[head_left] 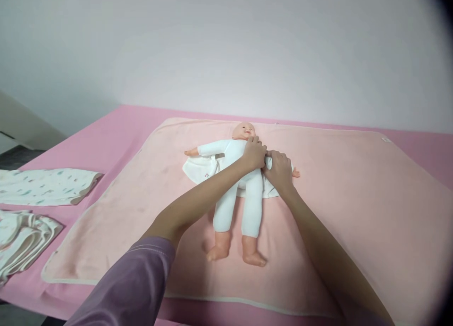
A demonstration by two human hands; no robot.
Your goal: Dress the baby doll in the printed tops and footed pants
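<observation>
A baby doll [232, 158] with a white cloth body lies on its back, head away from me. Spread open beneath it is a white baby shirt [198, 169], showing on both sides of its torso. My left hand [255, 154] is closed at the doll's shoulder on the right of the picture, its fingertips hidden. Just beside it my right hand [279, 170] is closed over the upper arm on that side, with white cloth between the hands. Both seem to grip the shirt there, though fingers cover the exact hold. The doll's small hand [296, 173] sticks out beyond my right hand.
Under the doll a light pink blanket [141, 227] with pale edging covers much of the pink table [88, 137]. Folded printed baby clothes [46, 187] and another folded printed garment [26, 241] lie at the left. A plain wall [247, 47] rises behind the table.
</observation>
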